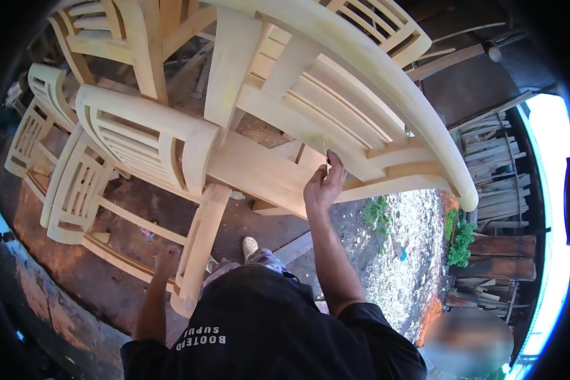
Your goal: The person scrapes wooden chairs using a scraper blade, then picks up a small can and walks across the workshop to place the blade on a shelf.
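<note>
My right hand (326,183) is raised at the lower rail of a large pale wooden chair back (310,120), its fingers pinched on a thin, light stick (327,153). The stick's tip meets or nearly meets the rail; its exact kind is too small to tell. Down on the left, my left hand (166,260) is curled closed beside a pale wooden armrest (199,244) of the nearer piece. Whatever its fingers may hold does not show.
More unpainted slatted chair frames (85,190) crowd the left and top. Below me is a dark floor (139,266). To the right lie ground covered with pale chips (402,247), green plants (460,244) and stacked wood (497,171). A blurred person (468,342) is at the lower right.
</note>
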The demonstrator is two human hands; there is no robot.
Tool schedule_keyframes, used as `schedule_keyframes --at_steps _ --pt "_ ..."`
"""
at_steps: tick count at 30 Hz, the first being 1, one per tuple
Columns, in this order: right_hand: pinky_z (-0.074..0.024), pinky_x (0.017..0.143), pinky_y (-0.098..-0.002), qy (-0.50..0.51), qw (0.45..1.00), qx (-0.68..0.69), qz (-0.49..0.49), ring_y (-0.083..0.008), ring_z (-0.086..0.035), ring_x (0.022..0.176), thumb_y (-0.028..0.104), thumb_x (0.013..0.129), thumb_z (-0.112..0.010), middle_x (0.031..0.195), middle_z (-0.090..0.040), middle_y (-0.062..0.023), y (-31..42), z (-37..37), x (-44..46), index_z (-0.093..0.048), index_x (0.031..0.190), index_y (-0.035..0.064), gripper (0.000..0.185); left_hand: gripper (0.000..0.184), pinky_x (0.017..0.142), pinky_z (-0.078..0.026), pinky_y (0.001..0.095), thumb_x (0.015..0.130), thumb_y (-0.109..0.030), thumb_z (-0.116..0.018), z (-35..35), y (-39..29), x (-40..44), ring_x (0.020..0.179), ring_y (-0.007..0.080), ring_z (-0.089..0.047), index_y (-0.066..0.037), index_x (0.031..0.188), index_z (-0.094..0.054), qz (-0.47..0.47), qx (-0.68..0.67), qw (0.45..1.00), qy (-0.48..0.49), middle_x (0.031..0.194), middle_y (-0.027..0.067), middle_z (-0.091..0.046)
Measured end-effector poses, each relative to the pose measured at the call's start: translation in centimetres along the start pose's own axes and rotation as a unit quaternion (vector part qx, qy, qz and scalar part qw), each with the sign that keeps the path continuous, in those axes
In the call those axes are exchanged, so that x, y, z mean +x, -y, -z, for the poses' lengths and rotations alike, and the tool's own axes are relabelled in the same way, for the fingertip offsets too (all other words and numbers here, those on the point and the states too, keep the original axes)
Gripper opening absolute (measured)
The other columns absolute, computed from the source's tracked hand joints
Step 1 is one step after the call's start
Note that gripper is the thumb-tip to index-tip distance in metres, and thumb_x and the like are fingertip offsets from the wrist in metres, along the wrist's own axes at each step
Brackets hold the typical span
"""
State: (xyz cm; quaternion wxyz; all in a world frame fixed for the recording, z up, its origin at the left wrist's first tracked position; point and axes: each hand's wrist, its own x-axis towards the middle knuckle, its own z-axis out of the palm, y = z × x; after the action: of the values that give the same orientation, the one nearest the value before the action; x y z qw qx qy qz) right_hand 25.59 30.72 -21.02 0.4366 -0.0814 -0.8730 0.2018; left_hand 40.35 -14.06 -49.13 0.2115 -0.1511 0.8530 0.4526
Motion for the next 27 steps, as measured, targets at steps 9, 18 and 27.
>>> schedule_keyframes --at_steps 9,18,27 --pt "-0.0401 0.099 -0.0515 -0.013 0.996 -0.091 0.022 -0.0409 -0.053 0.112 -0.014 0.079 -0.051 0.123 -0.059 -0.0191 3.7 -1.9 0.5 -0.056 0.127 0.0002 0.051 0.029 0.086 -0.056 0.0414 0.092 -0.029 -0.065 -3.0 -5.0 1.4 0.099 0.0318 -0.072 -0.006 0.11 -0.07 -0.003 -0.035 0.989 0.141 0.104 0.0176 -0.073" --pt "-0.0395 0.099 -0.0522 -0.027 0.996 -0.085 0.009 -0.0416 -0.048 0.117 -0.012 0.079 -0.055 0.13 -0.053 -0.0222 3.7 -5.9 -1.1 -0.052 0.133 -0.0001 0.055 0.03 0.085 -0.055 0.0432 0.091 -0.031 -0.066 -2.0 -1.0 1.4 0.097 0.0348 -0.071 -0.006 0.108 -0.07 -0.026 0.028 0.99 0.133 0.102 0.0183 -0.073" --pt "-0.0362 0.101 -0.0527 -0.055 0.991 -0.108 0.055 -0.0403 -0.043 0.118 -0.01 0.071 -0.058 0.126 -0.048 -0.0195 0.8 -9.7 -2.1 -0.056 0.131 -0.0017 0.061 0.029 0.083 -0.055 0.0406 0.092 -0.027 -0.066 0.3 2.8 2.8 0.093 0.0306 -0.072 -0.005 0.11 -0.07 0.032 -0.022 0.993 0.109 0.1 0.017 -0.074"
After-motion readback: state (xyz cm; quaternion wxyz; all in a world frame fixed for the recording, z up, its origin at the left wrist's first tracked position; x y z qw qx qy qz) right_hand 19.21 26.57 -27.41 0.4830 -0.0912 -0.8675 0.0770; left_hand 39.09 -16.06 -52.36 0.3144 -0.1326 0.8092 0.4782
